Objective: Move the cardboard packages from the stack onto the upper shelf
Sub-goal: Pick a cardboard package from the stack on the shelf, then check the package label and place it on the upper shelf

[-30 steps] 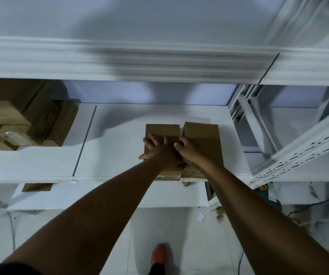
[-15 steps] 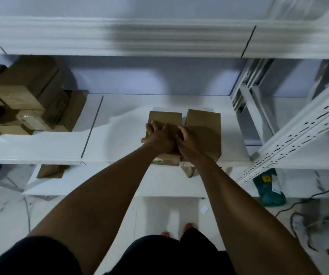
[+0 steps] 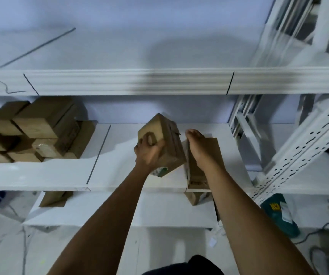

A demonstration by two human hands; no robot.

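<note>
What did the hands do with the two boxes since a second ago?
The left hand gripped the left box and lifted it, tilted, off the shelf. The right hand stayed flat on the right box. The box pile looks unchanged.

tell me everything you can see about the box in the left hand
The box is plain brown cardboard, box-shaped, with a green and white label on its lower end. It is lifted clear of the white shelf and tilted, one corner pointing up. The left hand grips its near left face, thumb across the top. Its right side leans close to the second box, on which the right hand lies flat. Motion blur softens finer detail.
</note>
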